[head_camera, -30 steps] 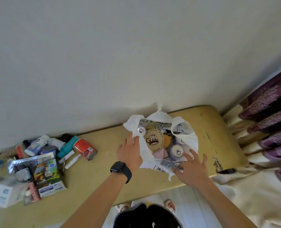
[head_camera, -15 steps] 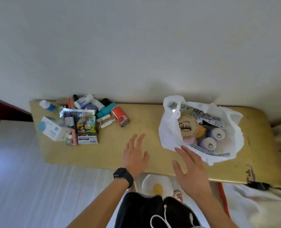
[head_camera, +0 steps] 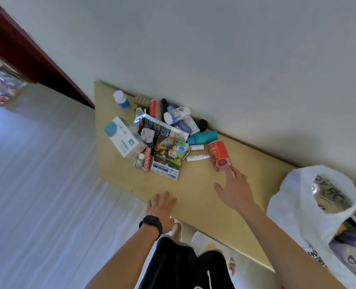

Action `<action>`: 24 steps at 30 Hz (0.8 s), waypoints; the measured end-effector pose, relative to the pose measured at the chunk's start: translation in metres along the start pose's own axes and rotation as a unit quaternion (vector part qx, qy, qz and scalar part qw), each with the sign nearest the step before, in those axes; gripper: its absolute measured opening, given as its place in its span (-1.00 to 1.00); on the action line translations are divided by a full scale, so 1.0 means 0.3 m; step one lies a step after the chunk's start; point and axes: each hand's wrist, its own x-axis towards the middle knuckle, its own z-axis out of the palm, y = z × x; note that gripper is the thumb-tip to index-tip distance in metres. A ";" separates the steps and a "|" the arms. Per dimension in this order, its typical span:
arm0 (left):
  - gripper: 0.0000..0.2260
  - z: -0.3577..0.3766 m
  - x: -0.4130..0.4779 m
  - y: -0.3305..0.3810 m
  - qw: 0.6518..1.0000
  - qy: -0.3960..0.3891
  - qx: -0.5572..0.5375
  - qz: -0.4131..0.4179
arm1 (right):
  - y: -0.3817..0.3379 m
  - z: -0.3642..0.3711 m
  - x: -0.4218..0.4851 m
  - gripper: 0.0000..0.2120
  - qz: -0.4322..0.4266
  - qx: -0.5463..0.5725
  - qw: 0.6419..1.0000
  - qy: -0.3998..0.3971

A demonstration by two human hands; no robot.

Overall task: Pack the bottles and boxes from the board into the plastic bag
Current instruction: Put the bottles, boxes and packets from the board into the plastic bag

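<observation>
Red cylindrical tin can, on its side, well left of white plastic bag | right hand spread, fingertip touching can | left hand spread, empty | likely rigid, rollable (grasp mid-body)

Black wristwatch, black shorts — white drawstring

**One camera, worn on my head**

Everything comes from a single wide-angle camera on my head, looking forward and down along my own arms. The view is rolled, so the board slants from upper left to lower right, with the wall above it and the floor at left. My left hand and right hand sit near the lens. The right edge cuts off the plastic bag.
</observation>
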 end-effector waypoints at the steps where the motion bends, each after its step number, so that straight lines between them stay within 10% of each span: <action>1: -0.34 0.002 0.005 -0.029 1.000 -0.006 -0.012 0.008 | -0.029 -0.014 0.060 -0.26 0.019 -0.002 1.000 0.003; 12: -0.26 -0.259 0.185 -0.128 0.899 0.197 -0.379 -0.096 | -0.083 0.080 0.261 -0.24 0.166 0.047 0.985 0.010; 17: -0.20 -0.363 0.303 -0.122 0.922 0.198 -0.298 -0.145 | -0.022 0.174 0.096 -0.25 0.226 0.083 0.970 -0.008; 24: -0.72 -0.352 0.274 -0.066 0.914 0.180 -0.343 -0.116 | 0.070 0.266 -0.118 -0.32 0.278 0.095 0.956 -0.009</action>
